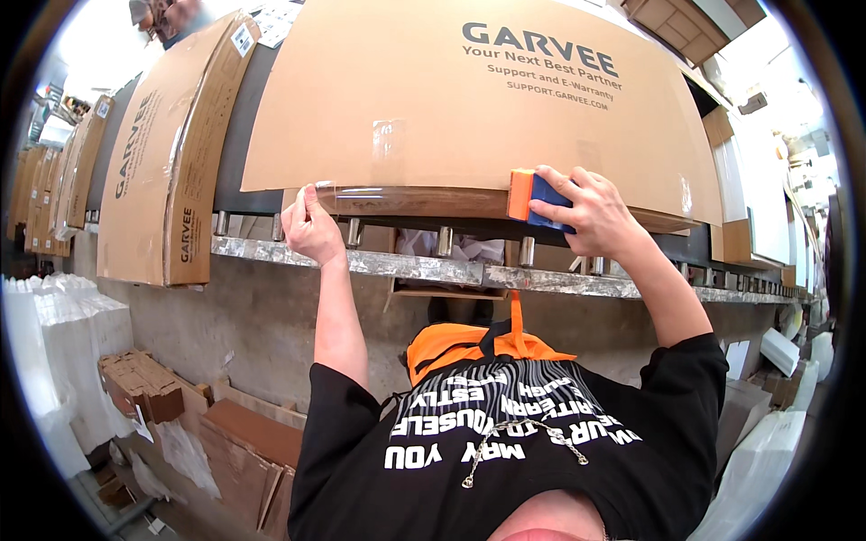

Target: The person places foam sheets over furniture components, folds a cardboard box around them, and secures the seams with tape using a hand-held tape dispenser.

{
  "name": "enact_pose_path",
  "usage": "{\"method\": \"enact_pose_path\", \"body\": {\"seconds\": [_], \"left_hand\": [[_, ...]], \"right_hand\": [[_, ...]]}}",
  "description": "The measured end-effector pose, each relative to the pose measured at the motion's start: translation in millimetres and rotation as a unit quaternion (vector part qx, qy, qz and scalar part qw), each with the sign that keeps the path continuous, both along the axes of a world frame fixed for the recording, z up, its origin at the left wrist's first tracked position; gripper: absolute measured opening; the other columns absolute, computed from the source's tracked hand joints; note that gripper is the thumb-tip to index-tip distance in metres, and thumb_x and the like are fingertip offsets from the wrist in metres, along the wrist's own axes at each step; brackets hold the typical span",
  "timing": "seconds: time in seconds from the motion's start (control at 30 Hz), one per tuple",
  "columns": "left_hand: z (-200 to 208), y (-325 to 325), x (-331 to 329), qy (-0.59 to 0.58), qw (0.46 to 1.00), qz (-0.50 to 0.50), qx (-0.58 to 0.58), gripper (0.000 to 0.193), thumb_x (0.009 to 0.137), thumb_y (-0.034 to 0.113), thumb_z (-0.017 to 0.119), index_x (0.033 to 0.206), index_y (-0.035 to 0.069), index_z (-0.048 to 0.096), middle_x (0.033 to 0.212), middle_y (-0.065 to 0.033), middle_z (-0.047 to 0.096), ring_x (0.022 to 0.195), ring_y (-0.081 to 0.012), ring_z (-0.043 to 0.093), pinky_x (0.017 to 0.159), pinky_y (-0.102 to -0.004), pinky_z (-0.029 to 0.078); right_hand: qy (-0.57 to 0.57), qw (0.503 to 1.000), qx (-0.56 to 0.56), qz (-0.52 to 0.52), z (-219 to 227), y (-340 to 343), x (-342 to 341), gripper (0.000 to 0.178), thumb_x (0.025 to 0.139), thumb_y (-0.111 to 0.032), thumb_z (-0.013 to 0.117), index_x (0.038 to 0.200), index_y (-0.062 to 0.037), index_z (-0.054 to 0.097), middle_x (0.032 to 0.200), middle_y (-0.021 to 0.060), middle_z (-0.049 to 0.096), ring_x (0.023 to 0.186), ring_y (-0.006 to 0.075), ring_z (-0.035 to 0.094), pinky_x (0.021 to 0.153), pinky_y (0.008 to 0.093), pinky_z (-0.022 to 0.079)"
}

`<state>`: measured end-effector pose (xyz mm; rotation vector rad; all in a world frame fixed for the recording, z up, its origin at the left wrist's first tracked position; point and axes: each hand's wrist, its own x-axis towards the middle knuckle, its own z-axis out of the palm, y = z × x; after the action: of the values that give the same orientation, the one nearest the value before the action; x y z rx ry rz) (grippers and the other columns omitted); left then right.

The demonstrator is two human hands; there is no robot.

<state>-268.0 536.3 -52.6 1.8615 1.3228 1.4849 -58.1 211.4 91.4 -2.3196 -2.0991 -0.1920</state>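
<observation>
In front of me a large brown cardboard box [361, 90] lies flat on the conveyor, its near edge toward me. My right hand [595, 215] grips an orange and blue tape dispenser [521, 193] against that edge, right of the middle. A strip of clear packing tape [424, 198] stretches along the near side of the box between the dispenser and my left hand [313, 230]. The left thumb and fingers pinch the tape's end at the box's left part. A short piece of clear tape also sticks on the top face.
The roller conveyor's metal rail [406, 267] runs across in front of me. To the left stands another long cardboard box [149, 162], with more boxes beyond. White foam blocks [72, 352] and flattened cardboard [239, 446] lie at lower left. A person [167, 18] shows at the far left.
</observation>
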Motion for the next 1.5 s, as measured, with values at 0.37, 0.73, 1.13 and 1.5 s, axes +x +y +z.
{"method": "enact_pose_path", "body": {"seconds": [0.37, 0.73, 1.13, 1.5], "left_hand": [[0, 14, 62, -0.273, 0.947, 0.085, -0.148, 0.053, 0.097, 0.026, 0.036, 0.139, -0.004, 0.047, 0.143, -0.0247, 0.042, 0.128, -0.0358, 0.046, 0.108, -0.042, 0.035], [-7, -72, 84, 0.097, 0.95, -0.018, 0.296, 0.045, 0.104, 0.027, 0.034, 0.137, 0.003, 0.051, 0.13, -0.0244, 0.054, 0.118, -0.0406, 0.053, 0.103, -0.0477, 0.04], [-4, -165, 141, 0.476, 0.787, -0.261, 0.292, 0.057, 0.099, 0.038, 0.041, 0.141, -0.001, 0.044, 0.145, -0.0221, 0.045, 0.136, -0.0389, 0.039, 0.115, -0.0469, 0.028], [36, -489, 378, 0.494, 0.59, -0.565, 0.296, 0.099, 0.085, 0.068, 0.051, 0.148, -0.006, 0.028, 0.154, -0.0318, 0.023, 0.143, -0.0535, 0.015, 0.117, -0.0584, 0.011]], "right_hand": [[-0.002, 0.999, 0.029, -0.023, -10, 15, -16, 0.043, 0.06, -0.012, 0.069, 0.103, -0.0173, 0.074, 0.127, 0.0108, 0.058, 0.092, 0.0247, 0.059, 0.079, 0.0354, 0.053], [0.035, 0.999, -0.014, -0.006, -29, 36, -11, 0.031, 0.065, -0.019, 0.07, 0.092, -0.0044, 0.072, 0.103, 0.016, 0.057, 0.086, 0.0273, 0.06, 0.068, 0.039, 0.052], [0.018, 0.965, -0.159, -0.209, 9, -343, 187, 0.041, 0.061, -0.015, 0.077, 0.1, -0.0293, 0.074, 0.133, 0.0046, 0.052, 0.109, 0.0267, 0.057, 0.091, 0.0406, 0.047], [-0.064, 0.952, -0.19, -0.229, -57, -328, 182, 0.015, 0.068, -0.016, 0.066, 0.076, -0.0056, 0.073, 0.092, 0.0108, 0.065, 0.09, 0.0253, 0.057, 0.072, 0.0389, 0.043]]}}
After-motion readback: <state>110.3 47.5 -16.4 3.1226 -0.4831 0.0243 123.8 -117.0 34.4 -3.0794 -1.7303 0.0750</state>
